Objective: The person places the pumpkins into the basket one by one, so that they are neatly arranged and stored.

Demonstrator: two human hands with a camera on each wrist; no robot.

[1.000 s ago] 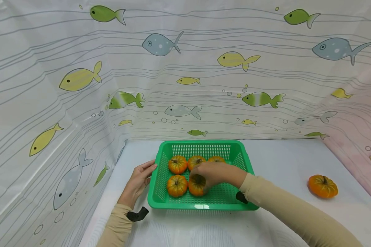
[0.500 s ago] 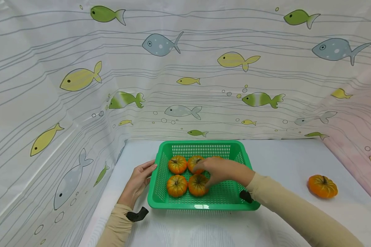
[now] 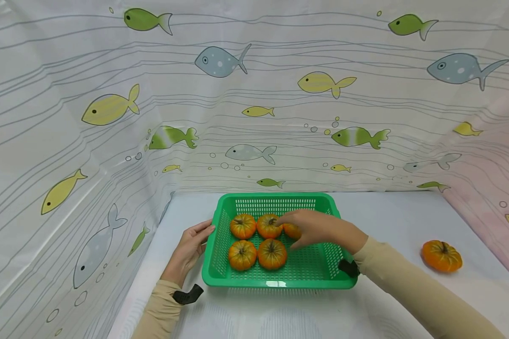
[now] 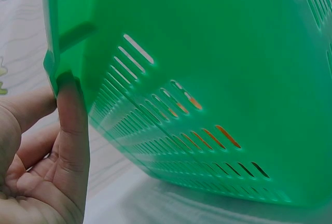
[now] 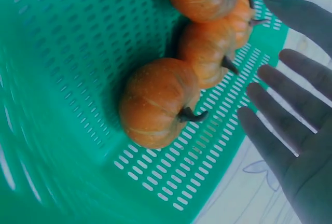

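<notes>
A green slotted plastic basket (image 3: 280,284) holds several small orange pumpkins with dark stems, in two rows. My left hand (image 3: 191,249) grips its left rim, thumb and fingers on either side of the edge in the left wrist view. Over the basket's right half is my right hand (image 3: 320,229), fingers spread and nothing in them. It partly covers the rightmost back-row pumpkin (image 3: 291,230). To its left stands the front-row pumpkin (image 3: 272,254), apart from the fingers. The right wrist view shows a pumpkin (image 5: 153,102) beyond the straight fingers (image 5: 270,136).
One more pumpkin (image 3: 441,256) lies on the white table (image 3: 390,221) to the right, outside the basket. Curtain walls (image 3: 254,132) printed with fish enclose the table at the back and sides.
My right hand has let go of the front-row pumpkin and moved up and to the right, spreading its fingers. The left hand and basket have stayed put.
</notes>
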